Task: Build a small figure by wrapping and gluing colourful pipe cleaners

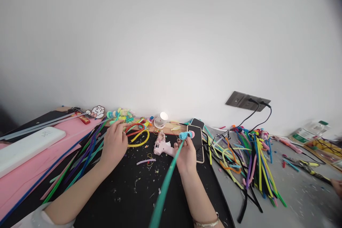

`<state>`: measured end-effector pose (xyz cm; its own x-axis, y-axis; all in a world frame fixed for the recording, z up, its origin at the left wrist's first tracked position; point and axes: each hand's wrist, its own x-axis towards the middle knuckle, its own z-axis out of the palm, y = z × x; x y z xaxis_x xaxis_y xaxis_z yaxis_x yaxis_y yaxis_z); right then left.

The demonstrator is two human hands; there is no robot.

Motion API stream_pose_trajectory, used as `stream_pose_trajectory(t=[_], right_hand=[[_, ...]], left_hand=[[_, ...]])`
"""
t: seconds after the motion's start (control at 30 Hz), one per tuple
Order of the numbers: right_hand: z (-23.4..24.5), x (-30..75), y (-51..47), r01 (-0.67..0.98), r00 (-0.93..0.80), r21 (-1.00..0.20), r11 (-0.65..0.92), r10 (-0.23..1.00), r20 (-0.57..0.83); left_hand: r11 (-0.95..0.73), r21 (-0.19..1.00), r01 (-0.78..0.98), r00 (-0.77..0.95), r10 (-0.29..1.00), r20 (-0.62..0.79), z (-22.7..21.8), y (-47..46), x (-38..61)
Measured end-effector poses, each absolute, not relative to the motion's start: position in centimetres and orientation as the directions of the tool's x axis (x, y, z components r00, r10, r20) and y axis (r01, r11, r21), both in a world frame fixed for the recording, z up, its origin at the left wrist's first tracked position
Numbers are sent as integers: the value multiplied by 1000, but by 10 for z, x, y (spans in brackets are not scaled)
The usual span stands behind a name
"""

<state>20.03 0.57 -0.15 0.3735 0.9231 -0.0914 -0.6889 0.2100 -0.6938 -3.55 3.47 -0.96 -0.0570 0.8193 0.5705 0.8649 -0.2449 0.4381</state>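
In my right hand is a teal pipe cleaner, its long end running down toward me. A coiled light-blue piece with pink beside it sits at my right fingertips. My left hand reaches over the back left of the black mat, its fingers loosely bent and their tips partly hidden. Just beyond it lie small green and yellow pipe-cleaner pieces. Looped red and yellow strips rest beside my left hand. A pale pink glue gun lies between both hands.
A phone lies behind my right hand, and a white cup stands by the wall. Bundled pipe cleaners cover the right side. Cords hang from a wall socket. A co-worker's hand shows near pliers far right.
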Motion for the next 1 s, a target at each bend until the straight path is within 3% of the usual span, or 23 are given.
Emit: stream_pose_trajectory(t=[0.07, 0.17, 0.33, 0.43, 0.7, 1.0], right_hand=[[-1, 198, 5, -670, 356, -712, 209, 932, -62], [-1, 190, 3, -596, 323, -776, 208, 946, 5], [-2, 176, -5, -558, 240, -801, 215, 966, 92], [-1, 170, -9, -522, 194, -820, 234, 969, 152], [0, 157, -18, -311, 26, -930, 195, 980, 197], [0, 155, -17, -311, -65, -932, 187, 974, 217]], left_hand=[[-306, 543, 782, -48, 839, 543, -7, 33, -33], [-307, 751, 584, -14, 922, 388, -2, 27, -25], [-210, 945, 250, 372, 922, 107, 4, 11, -8], [-145, 979, 146, 455, 888, 63, 3, 5, 0], [-177, 983, 53, 404, 904, 141, -4, 2, 8], [-144, 987, 66, 438, 893, 101, 3, 2, 7]])
